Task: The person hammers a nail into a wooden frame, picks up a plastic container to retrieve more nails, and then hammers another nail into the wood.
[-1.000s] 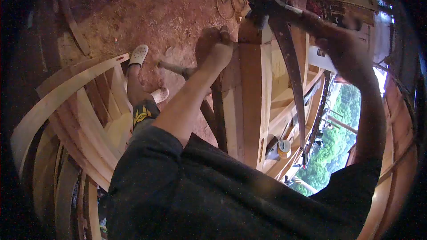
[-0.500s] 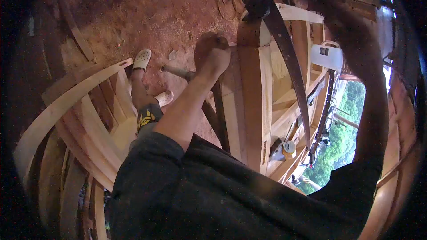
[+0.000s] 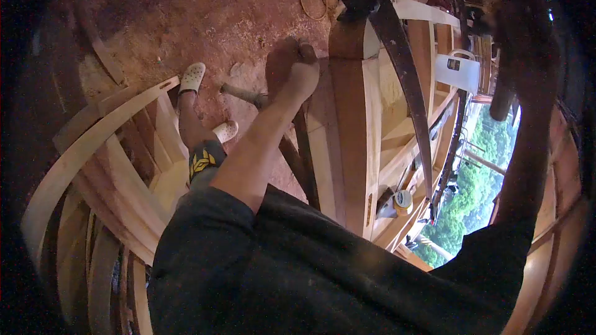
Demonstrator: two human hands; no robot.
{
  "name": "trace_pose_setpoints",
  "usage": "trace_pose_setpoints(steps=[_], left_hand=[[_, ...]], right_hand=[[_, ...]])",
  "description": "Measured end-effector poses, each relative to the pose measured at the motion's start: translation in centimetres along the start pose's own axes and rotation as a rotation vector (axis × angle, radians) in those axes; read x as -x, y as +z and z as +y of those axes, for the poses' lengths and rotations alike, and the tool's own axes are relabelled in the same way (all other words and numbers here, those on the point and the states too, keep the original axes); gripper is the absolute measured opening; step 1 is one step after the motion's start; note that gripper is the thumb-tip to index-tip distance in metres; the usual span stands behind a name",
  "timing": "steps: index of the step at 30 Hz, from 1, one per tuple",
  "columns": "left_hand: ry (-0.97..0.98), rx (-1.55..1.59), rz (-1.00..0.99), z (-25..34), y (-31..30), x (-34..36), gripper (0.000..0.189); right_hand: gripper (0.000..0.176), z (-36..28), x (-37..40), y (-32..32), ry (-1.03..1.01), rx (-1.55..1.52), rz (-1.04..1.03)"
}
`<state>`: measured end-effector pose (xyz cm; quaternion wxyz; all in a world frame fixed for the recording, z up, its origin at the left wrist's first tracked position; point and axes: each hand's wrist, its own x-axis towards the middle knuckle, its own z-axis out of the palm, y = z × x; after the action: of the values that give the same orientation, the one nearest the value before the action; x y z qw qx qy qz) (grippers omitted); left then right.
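Observation:
My left hand [image 3: 304, 71] is closed in a fist beside the long wooden beam [image 3: 354, 142]. A small dark tip shows at the top of the fist, but I cannot make out what it belongs to. On the right, my right arm [image 3: 528, 124] is raised in deep shade. The rounded end of a thick handle [image 3: 501, 108] hangs next to that forearm, and the hand's fingers are lost in darkness. A dark curved strip with holes [image 3: 403, 68] crosses over the beam's frame.
Pale curved timbers [image 3: 105, 124] stand at left, near a leg and light clogs [image 3: 192, 77] on the reddish ground. A white jug [image 3: 457, 73] and a yellow-and-white roll [image 3: 402, 202] sit along the wooden frame. A cord [image 3: 313, 0] lies at the top.
My right arm has swung up and to the right, away from the top of the beam. My left hand stays closed in nearly the same place. The view has shifted slightly.

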<state>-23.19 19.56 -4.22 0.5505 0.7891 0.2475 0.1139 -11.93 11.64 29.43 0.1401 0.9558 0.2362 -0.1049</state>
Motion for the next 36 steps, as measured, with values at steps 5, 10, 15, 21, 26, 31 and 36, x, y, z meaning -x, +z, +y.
trace_pose_setpoints(steps=[5,10,15,21,26,31,36], left_hand=[[0.121,-0.078,0.045,-0.9,0.5,-0.8,0.024],[0.169,-0.181,0.019,2.6,-2.9,0.4,0.018],[0.134,0.047,-0.002,-0.8,-0.2,-0.8,0.021],[0.028,0.143,0.092,-0.2,-0.3,-0.4,0.017],[0.13,0.012,0.119,-0.9,0.4,-0.5,0.016],[0.124,0.079,0.122,-0.3,-0.3,-0.8,0.014],[0.147,0.047,0.125,-0.4,-0.3,-0.7,0.015]], right_hand=[[0.033,-2.1,-0.1,1.1,-0.325,0.073,-0.218],[0.031,1.0,-2.2,-1.5,-0.101,-0.51,0.266],[0.04,-0.9,-0.2,0.4,-0.128,0.203,-0.219],[0.028,1.2,-1.8,-0.9,-0.073,-0.1,0.004],[0.03,-2.7,0.8,2.4,-0.261,0.014,-0.133],[0.038,1.3,-1.3,0.1,-0.009,0.106,-0.116],[0.035,-0.5,0.5,2.0,-0.077,-0.139,-0.085]])
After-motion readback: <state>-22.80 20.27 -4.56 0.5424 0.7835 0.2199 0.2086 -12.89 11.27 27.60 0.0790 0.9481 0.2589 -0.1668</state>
